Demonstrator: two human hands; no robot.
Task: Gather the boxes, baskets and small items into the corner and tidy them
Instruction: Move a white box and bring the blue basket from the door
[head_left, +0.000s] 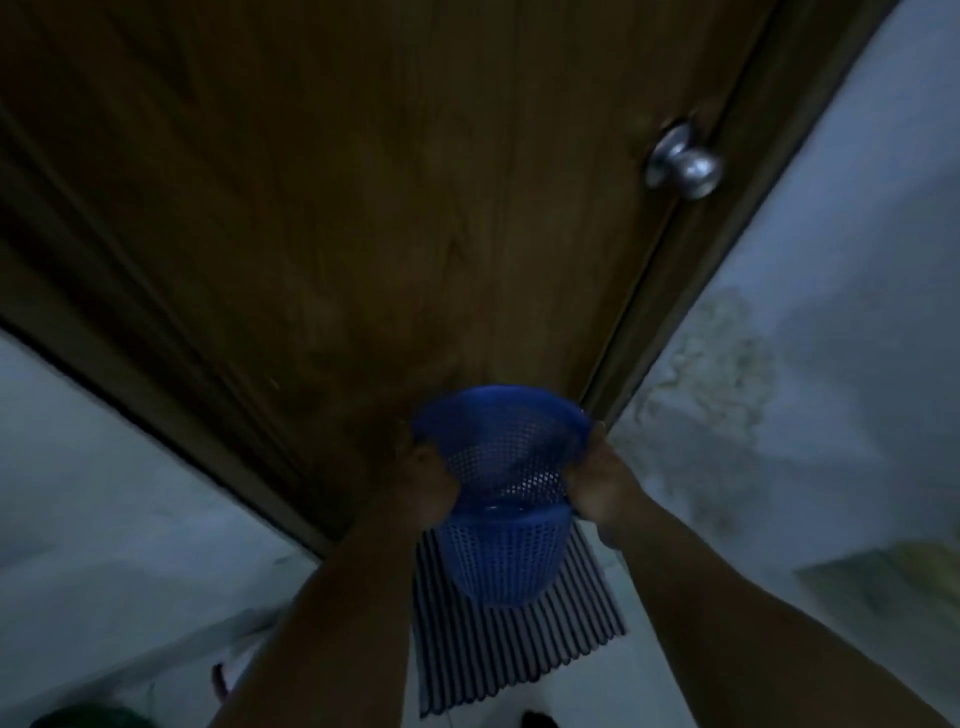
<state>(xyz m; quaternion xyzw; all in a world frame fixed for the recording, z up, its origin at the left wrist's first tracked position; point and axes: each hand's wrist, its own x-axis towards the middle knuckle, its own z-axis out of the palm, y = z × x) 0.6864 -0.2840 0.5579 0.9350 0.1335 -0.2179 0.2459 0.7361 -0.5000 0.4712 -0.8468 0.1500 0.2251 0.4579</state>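
Note:
Two blue perforated plastic baskets are held out in front of me, low against a wooden door. The upper basket (501, 447) sits nested in the lower basket (501, 561). My left hand (428, 483) grips the upper basket's left side below its rim. On the right side my right hand (597, 480) grips the same basket. Both forearms reach up from the bottom of the view. The scene is dim and a little blurred.
A brown wooden door (363, 208) with a round metal knob (685, 166) fills the upper view, framed by pale walls (831, 312). A striped mat (519, 649) lies on the floor under the baskets. A dark green object (98, 717) shows at the bottom left.

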